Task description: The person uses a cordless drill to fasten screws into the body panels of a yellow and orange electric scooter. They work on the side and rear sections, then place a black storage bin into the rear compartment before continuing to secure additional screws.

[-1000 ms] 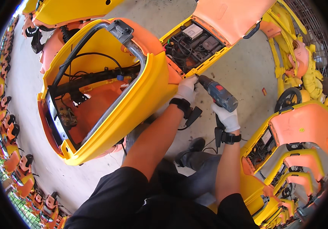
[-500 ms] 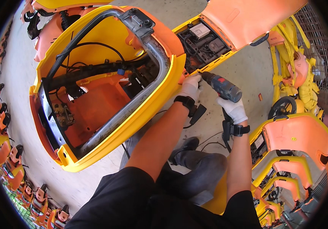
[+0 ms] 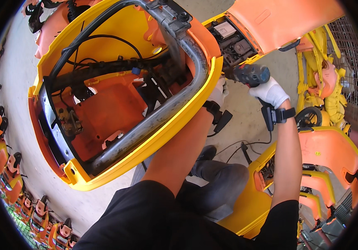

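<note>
My right hand (image 3: 272, 92), in a white glove, grips a dark grey cordless drill (image 3: 252, 75) by its handle. The drill lies nearly level, its front end pointing left toward the rim of a large yellow and orange scooter body (image 3: 166, 121). Close to the drill's tip is my gloved left hand (image 3: 218, 93), its fingers curled and partly hidden by that rim; what they hold, if anything, I cannot make out. A thick grey metal tube (image 3: 195, 56) runs around the body's opening. Inside are black cables, a blue connector (image 3: 136, 71) and an orange floor panel (image 3: 108, 100).
Behind the drill, an open compartment (image 3: 233, 39) holds a white-labelled box and wiring under a raised orange panel (image 3: 283, 21). More orange and yellow bodies (image 3: 329, 150) stand at right, near a black wheel (image 3: 309, 117). Many similar scooters line the far left. Cables lie on the floor.
The view has shifted, and the scooter body sits further right in it. The drill has swung to a more level angle. My left hand is now partly covered by the yellow rim.
</note>
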Demonstrator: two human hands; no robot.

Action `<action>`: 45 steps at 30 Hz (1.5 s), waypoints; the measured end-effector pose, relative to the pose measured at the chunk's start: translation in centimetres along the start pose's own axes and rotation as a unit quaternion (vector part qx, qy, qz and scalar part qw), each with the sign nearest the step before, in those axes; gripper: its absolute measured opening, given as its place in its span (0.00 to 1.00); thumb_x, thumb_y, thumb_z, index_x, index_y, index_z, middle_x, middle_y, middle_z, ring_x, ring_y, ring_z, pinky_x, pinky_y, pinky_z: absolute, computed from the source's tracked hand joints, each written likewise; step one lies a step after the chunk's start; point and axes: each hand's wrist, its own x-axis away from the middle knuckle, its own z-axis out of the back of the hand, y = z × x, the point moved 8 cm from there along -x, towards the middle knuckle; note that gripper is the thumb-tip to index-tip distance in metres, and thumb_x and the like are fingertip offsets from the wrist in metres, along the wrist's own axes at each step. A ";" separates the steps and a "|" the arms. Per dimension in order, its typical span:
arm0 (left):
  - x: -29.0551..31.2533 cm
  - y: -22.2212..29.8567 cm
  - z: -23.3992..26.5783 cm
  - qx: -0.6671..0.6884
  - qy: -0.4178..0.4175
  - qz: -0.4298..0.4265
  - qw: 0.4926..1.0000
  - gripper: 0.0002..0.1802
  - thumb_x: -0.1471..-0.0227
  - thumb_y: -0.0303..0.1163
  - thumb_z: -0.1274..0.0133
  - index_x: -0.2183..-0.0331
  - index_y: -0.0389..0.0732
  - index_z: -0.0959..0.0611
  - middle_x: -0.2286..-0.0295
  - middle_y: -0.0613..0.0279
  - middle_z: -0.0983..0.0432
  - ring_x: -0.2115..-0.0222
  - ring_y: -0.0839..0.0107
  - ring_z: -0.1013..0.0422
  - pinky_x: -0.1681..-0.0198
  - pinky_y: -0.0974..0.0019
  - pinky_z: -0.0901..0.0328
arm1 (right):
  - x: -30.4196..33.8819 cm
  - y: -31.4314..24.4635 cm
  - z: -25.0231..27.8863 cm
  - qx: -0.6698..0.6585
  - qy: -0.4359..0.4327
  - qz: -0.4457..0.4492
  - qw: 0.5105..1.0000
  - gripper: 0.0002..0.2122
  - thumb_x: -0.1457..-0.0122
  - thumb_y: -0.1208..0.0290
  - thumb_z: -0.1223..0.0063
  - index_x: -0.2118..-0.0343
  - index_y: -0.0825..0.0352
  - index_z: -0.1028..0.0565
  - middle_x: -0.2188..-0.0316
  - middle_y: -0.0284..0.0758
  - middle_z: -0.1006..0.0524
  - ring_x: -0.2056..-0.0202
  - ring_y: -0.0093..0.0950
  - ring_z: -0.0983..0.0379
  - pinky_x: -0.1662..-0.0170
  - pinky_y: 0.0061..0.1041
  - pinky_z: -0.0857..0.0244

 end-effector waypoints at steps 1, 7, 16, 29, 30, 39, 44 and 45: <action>0.2 0.7 0.3 -0.006 -0.004 -0.022 1.000 0.02 0.41 0.25 0.51 0.65 0.43 0.25 0.74 0.66 0.33 0.76 0.75 0.37 0.72 0.72 0.37 | -0.9 -0.5 0.1 0.020 -0.028 -0.017 0.999 0.17 0.57 0.66 0.42 0.62 0.67 0.22 0.71 0.47 0.20 0.68 0.37 0.22 0.60 0.30 0.28; -0.5 -0.1 0.5 0.068 0.022 0.001 0.997 0.01 0.40 0.27 0.51 0.66 0.42 0.26 0.76 0.67 0.33 0.77 0.76 0.38 0.73 0.74 0.39 | -2.6 -5.7 3.0 0.133 -0.117 -0.022 0.984 0.10 0.63 0.70 0.44 0.76 0.70 0.20 0.81 0.42 0.21 0.78 0.33 0.23 0.71 0.29 0.28; -0.1 -2.5 1.5 -0.300 0.044 0.020 0.953 0.05 0.42 0.29 0.52 0.64 0.40 0.23 0.76 0.66 0.30 0.78 0.75 0.33 0.74 0.69 0.35 | -4.5 -7.0 2.8 0.155 -0.140 -0.003 0.978 0.10 0.66 0.73 0.45 0.78 0.71 0.22 0.82 0.41 0.22 0.80 0.31 0.26 0.74 0.29 0.30; 10.2 -4.9 -6.7 -0.294 -0.005 0.128 0.947 0.14 0.41 0.21 0.63 0.58 0.31 0.24 0.72 0.57 0.25 0.74 0.70 0.27 0.70 0.65 0.28 | -4.8 -7.4 2.6 0.199 -0.103 0.031 0.974 0.07 0.66 0.72 0.43 0.83 0.71 0.23 0.87 0.38 0.24 0.85 0.27 0.28 0.79 0.27 0.32; 10.7 -4.6 -7.2 -0.245 -0.006 0.143 0.959 0.14 0.41 0.21 0.63 0.58 0.31 0.24 0.71 0.57 0.25 0.74 0.70 0.27 0.70 0.65 0.27 | -4.7 -7.3 2.5 0.206 -0.103 0.028 0.973 0.07 0.66 0.72 0.43 0.83 0.72 0.23 0.87 0.38 0.24 0.85 0.28 0.28 0.79 0.27 0.32; 9.6 -4.1 -6.7 -0.417 -0.022 0.097 0.904 0.15 0.41 0.21 0.62 0.55 0.31 0.26 0.68 0.57 0.27 0.70 0.69 0.26 0.66 0.65 0.26 | -5.1 -6.4 1.8 0.198 -0.096 0.025 0.975 0.09 0.63 0.73 0.44 0.78 0.72 0.23 0.85 0.39 0.25 0.83 0.28 0.27 0.78 0.28 0.31; 11.3 -3.7 -7.8 -0.296 -0.008 0.128 0.947 0.16 0.40 0.22 0.64 0.54 0.29 0.27 0.67 0.55 0.26 0.69 0.67 0.25 0.65 0.64 0.25 | -5.2 -5.4 1.6 0.174 -0.081 0.052 0.980 0.09 0.60 0.73 0.44 0.75 0.72 0.24 0.84 0.38 0.25 0.82 0.28 0.28 0.76 0.29 0.30; 11.5 -3.7 -7.9 -0.273 -0.007 0.130 0.953 0.16 0.40 0.22 0.65 0.54 0.29 0.27 0.66 0.54 0.25 0.69 0.67 0.25 0.65 0.64 0.25 | -5.6 -5.1 1.5 0.187 -0.075 0.068 0.977 0.09 0.60 0.74 0.44 0.75 0.72 0.24 0.84 0.38 0.25 0.82 0.28 0.29 0.76 0.29 0.31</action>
